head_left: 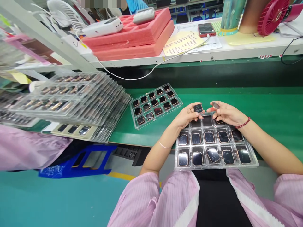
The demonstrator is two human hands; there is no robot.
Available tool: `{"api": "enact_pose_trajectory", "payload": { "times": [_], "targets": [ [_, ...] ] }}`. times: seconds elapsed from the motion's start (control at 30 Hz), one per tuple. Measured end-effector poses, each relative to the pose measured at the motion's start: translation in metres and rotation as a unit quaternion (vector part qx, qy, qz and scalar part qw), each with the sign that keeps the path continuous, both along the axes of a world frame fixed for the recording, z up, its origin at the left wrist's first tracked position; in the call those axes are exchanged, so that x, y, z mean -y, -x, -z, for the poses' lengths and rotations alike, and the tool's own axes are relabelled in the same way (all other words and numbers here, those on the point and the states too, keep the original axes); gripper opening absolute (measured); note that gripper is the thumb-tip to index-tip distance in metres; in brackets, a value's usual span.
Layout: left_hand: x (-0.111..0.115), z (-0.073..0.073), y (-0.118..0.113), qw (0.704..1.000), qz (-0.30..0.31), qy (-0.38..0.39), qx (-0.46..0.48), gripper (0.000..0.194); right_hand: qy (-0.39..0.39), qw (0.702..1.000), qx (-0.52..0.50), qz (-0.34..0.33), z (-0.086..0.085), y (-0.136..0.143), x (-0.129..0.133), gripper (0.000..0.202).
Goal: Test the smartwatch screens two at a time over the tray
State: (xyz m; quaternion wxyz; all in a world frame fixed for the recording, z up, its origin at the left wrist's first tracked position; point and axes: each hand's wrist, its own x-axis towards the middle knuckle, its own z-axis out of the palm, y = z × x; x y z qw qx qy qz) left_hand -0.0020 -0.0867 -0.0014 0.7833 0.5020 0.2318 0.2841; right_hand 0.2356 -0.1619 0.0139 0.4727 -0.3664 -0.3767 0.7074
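Note:
My left hand point(187, 116) pinches a square watch case point(198, 108) whose dark screen faces up and shows small lit marks. Between the fingers of my right hand point(228, 114) is a second watch case point(215, 105), seen almost edge-on. Both hands are over the far row of a clear plastic tray point(216, 166), which rests at the table's near edge. Its two nearer rows hold several watch cases, one point(213, 155) lying crooked in its pocket. In the far row, one pocket point(207, 121) shows no watch; my fingers partly hide others.
Another tray of watch cases point(150, 107) lies on the green table point(272, 104). Left stands a tall, leaning stack of filled trays point(94, 104). A white cable point(142, 78) droops from the shelf, which bears pink foam point(132, 41) and a phone point(206, 29). A pink sleeve point(28, 148) enters left.

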Motion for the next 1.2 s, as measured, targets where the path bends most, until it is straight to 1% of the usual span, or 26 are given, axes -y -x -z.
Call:
{"api": "enact_pose_trajectory", "payload": {
  "times": [0.03, 0.1, 0.17, 0.23, 0.4, 0.47, 0.6, 0.67, 0.73, 0.8, 1.0, 1.13, 1.2],
  "targets": [
    [0.001, 0.003, -0.001, 0.999, -0.003, -0.038, -0.009, 0.067, -0.014, 1.000, 0.021, 0.010, 0.000, 0.002, 0.001, 0.052],
    [0.003, 0.007, -0.003, 0.994, -0.003, -0.103, -0.024, 0.069, -0.050, 0.996, 0.070, 0.030, 0.002, 0.007, 0.002, 0.058],
    [0.004, 0.009, -0.004, 0.988, 0.002, -0.148, -0.032, 0.066, -0.092, 0.987, 0.125, 0.044, 0.005, 0.012, 0.002, 0.057],
    [0.005, 0.009, -0.004, 0.985, 0.004, -0.171, -0.036, 0.065, -0.132, 0.974, 0.175, 0.055, 0.007, 0.015, 0.003, 0.054],
    [0.007, 0.006, -0.004, 0.982, 0.006, -0.181, -0.058, 0.057, -0.199, 0.940, 0.265, 0.081, 0.009, 0.017, 0.004, 0.035],
    [0.008, 0.005, -0.004, 0.982, 0.004, -0.179, -0.067, 0.058, -0.210, 0.934, 0.277, 0.084, 0.009, 0.017, 0.005, 0.032],
    [0.009, 0.004, -0.003, 0.983, -0.001, -0.170, -0.072, 0.068, -0.212, 0.934, 0.278, 0.075, 0.010, 0.018, 0.006, 0.040],
    [0.009, 0.005, -0.003, 0.983, -0.003, -0.170, -0.074, 0.063, -0.205, 0.931, 0.293, 0.071, 0.010, 0.018, 0.007, 0.038],
    [0.009, 0.005, -0.003, 0.982, -0.005, -0.172, -0.077, 0.053, -0.199, 0.927, 0.309, 0.072, 0.009, 0.018, 0.007, 0.032],
    [0.009, 0.006, -0.004, 0.981, -0.006, -0.175, -0.079, 0.048, -0.200, 0.926, 0.311, 0.073, 0.009, 0.017, 0.007, 0.028],
    [0.009, 0.005, -0.004, 0.981, -0.013, -0.181, -0.071, 0.051, -0.206, 0.933, 0.286, 0.069, 0.010, 0.017, 0.006, 0.035],
    [0.010, 0.002, -0.004, 0.981, -0.019, -0.177, -0.077, 0.041, -0.209, 0.925, 0.309, 0.072, 0.009, 0.017, 0.007, 0.028],
    [0.011, 0.001, -0.004, 0.981, -0.022, -0.173, -0.080, 0.039, -0.211, 0.922, 0.318, 0.073, 0.008, 0.017, 0.007, 0.026]
  ]
}}
